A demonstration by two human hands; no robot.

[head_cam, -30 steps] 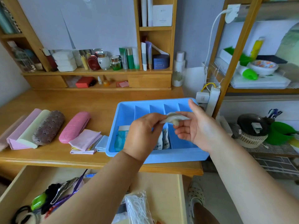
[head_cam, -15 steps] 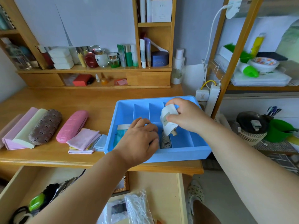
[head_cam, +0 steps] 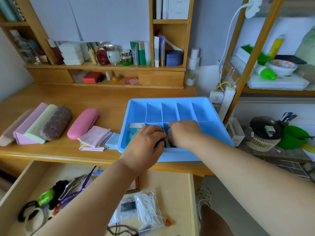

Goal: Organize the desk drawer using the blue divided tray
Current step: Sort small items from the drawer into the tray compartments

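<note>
The wooden table (head_cam: pixel 68 97) carried the blue plastic divided tray (head_cam: pixel 211 116) at its front right corner, the tray's near wall just beside the table's front edge and its right rim close to the table's end. By the look of it the task was at an early stage. The five back compartments stood bare, as did the front right one; only the front row held anything, a teal and white packet (head_cam: pixel 134 129) at the left and some small items in the middle cells under the hands. Below the table edge the pale wooden drawer (head_cam: pixel 177 188) stood pulled out and held plenty to sort: black hair ties (head_cam: pixel 27 209), a green clip (head_cam: pixel 45 198), a clear bag of white floss picks (head_cam: pixel 149 207) and dark beads (head_cam: pixel 119 229).

Room to move lay mainly on the bare wood behind and to the left of the tray. Farther left, a row of glasses cases, among them a pink ribbed one (head_cam: pixel 83 122), and a stack of folded cleaning cloths (head_cam: pixel 95 137) took up the front strip, the cloths touching the tray's left wall.

The left hand (head_cam: pixel 144 142) reached into a front middle cell, fingers curled around something dark. The right hand (head_cam: pixel 185 132) pressed down just beside it, touching it; whether its fingers gripped anything could not be told.
</note>
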